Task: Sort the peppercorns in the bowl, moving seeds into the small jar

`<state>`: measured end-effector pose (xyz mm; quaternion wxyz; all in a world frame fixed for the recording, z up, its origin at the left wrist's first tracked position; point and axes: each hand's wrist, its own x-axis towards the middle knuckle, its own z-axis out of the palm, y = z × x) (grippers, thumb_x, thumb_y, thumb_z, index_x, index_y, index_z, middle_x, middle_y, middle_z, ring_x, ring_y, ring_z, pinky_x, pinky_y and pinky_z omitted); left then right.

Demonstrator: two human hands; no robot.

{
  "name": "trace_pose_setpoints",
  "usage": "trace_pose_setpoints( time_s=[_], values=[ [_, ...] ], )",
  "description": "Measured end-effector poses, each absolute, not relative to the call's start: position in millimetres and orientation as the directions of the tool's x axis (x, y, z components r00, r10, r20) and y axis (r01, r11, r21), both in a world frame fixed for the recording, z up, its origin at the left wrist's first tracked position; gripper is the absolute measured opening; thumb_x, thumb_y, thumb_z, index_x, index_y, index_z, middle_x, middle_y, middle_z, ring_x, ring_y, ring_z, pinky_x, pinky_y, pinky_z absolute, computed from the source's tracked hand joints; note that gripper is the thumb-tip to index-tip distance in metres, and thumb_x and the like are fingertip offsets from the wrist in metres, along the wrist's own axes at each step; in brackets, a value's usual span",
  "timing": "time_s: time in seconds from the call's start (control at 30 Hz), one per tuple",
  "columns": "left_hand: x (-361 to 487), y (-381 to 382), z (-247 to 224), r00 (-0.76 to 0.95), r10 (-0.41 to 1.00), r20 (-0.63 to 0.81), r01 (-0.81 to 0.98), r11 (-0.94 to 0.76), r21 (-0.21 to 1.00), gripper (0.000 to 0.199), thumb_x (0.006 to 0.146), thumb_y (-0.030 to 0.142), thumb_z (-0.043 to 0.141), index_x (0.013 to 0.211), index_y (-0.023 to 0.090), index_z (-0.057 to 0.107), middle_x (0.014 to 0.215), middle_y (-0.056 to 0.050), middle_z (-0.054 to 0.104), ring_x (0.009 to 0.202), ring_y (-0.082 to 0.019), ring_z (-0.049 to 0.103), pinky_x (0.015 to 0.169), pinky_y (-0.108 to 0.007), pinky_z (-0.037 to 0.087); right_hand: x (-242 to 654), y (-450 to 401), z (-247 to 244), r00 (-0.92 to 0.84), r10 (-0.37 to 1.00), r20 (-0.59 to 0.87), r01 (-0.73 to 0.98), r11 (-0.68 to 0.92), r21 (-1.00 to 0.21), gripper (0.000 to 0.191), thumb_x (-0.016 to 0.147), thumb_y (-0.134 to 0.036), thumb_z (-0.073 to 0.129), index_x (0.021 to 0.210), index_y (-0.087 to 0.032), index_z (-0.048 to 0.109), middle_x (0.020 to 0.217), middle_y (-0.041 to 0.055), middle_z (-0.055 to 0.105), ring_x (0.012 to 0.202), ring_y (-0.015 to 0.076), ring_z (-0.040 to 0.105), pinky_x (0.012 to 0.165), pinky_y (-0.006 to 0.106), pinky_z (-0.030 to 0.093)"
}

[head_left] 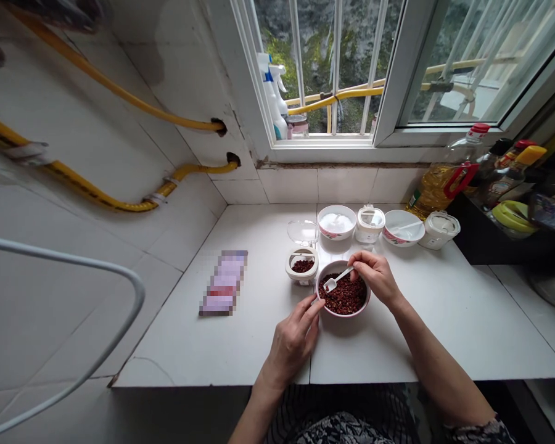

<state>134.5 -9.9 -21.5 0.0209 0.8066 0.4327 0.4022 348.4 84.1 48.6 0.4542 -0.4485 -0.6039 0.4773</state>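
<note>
My right hand (pixel 374 275) pinches the handle of a small white spoon (pixel 332 284), whose scoop lies low over the bowl with a few reddish bits in it. Dark red dried peppercorns (pixel 345 302), apparently Sichuan pepper, fill much of the pink-rimmed bowl (pixel 346 315). At the bowl's left side, my left hand (pixel 297 336) holds the rim between its fingers. Just behind that hand stands a white spice jar (pixel 301 277) with some of the same peppercorns inside. Its clear lid (pixel 303 232) is flipped up at the back.
Behind are a bowl of white grains (pixel 337 231), a lidded jar (pixel 370 223), a bowl with a white spoon (pixel 403 237) and another jar (pixel 439 230). An oil bottle (pixel 437 182) stands beside a dark condiment rack (pixel 483 237). A blurred purple packet (pixel 224 282) lies left.
</note>
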Motion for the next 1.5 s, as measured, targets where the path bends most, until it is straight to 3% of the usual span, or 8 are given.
trace_pose_setpoints(
  time_s=[0.33, 0.47, 0.67, 0.83, 0.9, 0.97, 1.23, 1.5],
  values=[
    [135.3, -10.9, -22.8, 0.28, 0.724, 0.63, 0.676, -0.615, 0.406, 0.041, 0.097, 0.006, 0.047, 0.135, 0.021, 0.053, 0.141, -0.017, 0.058, 0.112, -0.021, 0.071, 0.087, -0.028, 0.062, 347.5, 85.4, 47.8, -0.136, 0.985, 0.105, 0.097, 0.119, -0.988, 0.013, 0.074, -0.028, 0.056, 0.071, -0.02, 0.065, 0.052, -0.0022, 0.062, 0.052, 0.0143, 0.056, 0.057, 0.027, 0.045],
    [135.9, -10.0, -23.4, 0.286, 0.693, 0.661, 0.654, -0.646, 0.394, 0.045, 0.096, 0.004, 0.049, 0.138, 0.021, 0.052, 0.148, -0.017, 0.053, 0.124, -0.023, 0.065, 0.096, -0.031, 0.06, 349.0, 87.2, 47.9, -0.103, 0.988, 0.112, 0.067, 0.119, -0.991, 0.013, 0.075, -0.029, 0.057, 0.072, -0.02, 0.065, 0.052, -0.0022, 0.063, 0.052, 0.0147, 0.058, 0.058, 0.028, 0.047],
    [136.5, -8.9, -21.3, 0.299, 0.687, 0.662, 0.618, -0.668, 0.414, 0.05, 0.094, 0.0, 0.047, 0.14, 0.02, 0.051, 0.146, -0.015, 0.056, 0.131, -0.023, 0.06, 0.104, -0.035, 0.056, 335.8, 81.6, 51.6, -0.001, 0.953, 0.304, 0.094, 0.303, -0.948, 0.013, 0.089, -0.032, 0.057, 0.089, -0.021, 0.064, 0.07, 0.0013, 0.073, 0.068, 0.0185, 0.07, 0.071, 0.033, 0.055],
    [134.9, -10.1, -21.8, 0.3, 0.694, 0.654, 0.63, -0.659, 0.411, 0.048, 0.096, 0.003, 0.048, 0.141, 0.02, 0.05, 0.148, -0.018, 0.053, 0.128, -0.023, 0.062, 0.099, -0.032, 0.059, 316.0, 75.2, 54.4, -0.147, 0.771, 0.62, 0.352, 0.626, -0.696, 0.014, 0.097, -0.019, 0.051, 0.098, -0.023, 0.064, 0.087, 0.0041, 0.077, 0.08, 0.0197, 0.072, 0.085, 0.039, 0.054],
    [134.5, -10.3, -22.4, 0.297, 0.694, 0.656, 0.643, -0.653, 0.4, 0.048, 0.096, 0.004, 0.047, 0.142, 0.02, 0.049, 0.148, -0.018, 0.053, 0.127, -0.023, 0.062, 0.098, -0.031, 0.059, 312.2, 75.0, 54.9, -0.29, 0.667, 0.686, 0.42, 0.733, -0.535, 0.019, 0.096, -0.013, 0.049, 0.095, -0.023, 0.065, 0.084, 0.0027, 0.077, 0.075, 0.0189, 0.071, 0.093, 0.043, 0.05],
    [134.5, -10.3, -22.5, 0.297, 0.694, 0.656, 0.65, -0.65, 0.393, 0.049, 0.097, 0.004, 0.047, 0.142, 0.021, 0.049, 0.147, -0.017, 0.055, 0.129, -0.024, 0.061, 0.099, -0.032, 0.059, 312.9, 75.1, 55.9, -0.328, 0.633, 0.702, 0.44, 0.76, -0.479, 0.021, 0.096, -0.011, 0.048, 0.095, -0.023, 0.065, 0.082, 0.0018, 0.077, 0.071, 0.0181, 0.07, 0.097, 0.044, 0.048],
    [138.1, -10.3, -17.4, 0.278, 0.718, 0.638, 0.668, -0.622, 0.409, 0.036, 0.099, 0.014, 0.051, 0.135, 0.02, 0.052, 0.14, -0.017, 0.059, 0.123, -0.023, 0.065, 0.092, -0.029, 0.061, 346.2, 78.8, 57.0, -0.111, 0.834, 0.54, 0.432, 0.53, -0.73, 0.014, 0.09, -0.018, 0.053, 0.085, -0.022, 0.065, 0.065, 0.0003, 0.071, 0.071, 0.0205, 0.066, 0.077, 0.035, 0.051],
    [143.2, -11.6, -10.1, 0.227, 0.768, 0.599, 0.7, -0.556, 0.448, 0.026, 0.099, 0.025, 0.056, 0.125, 0.022, 0.057, 0.136, -0.014, 0.062, 0.114, -0.024, 0.07, 0.086, -0.032, 0.064, 341.1, 80.5, 41.7, -0.266, 0.852, 0.451, 0.517, 0.521, -0.68, 0.019, 0.083, -0.014, 0.051, 0.076, -0.024, 0.065, 0.069, 0.0019, 0.071, 0.078, 0.022, 0.064, 0.08, 0.036, 0.05]
  ],
)
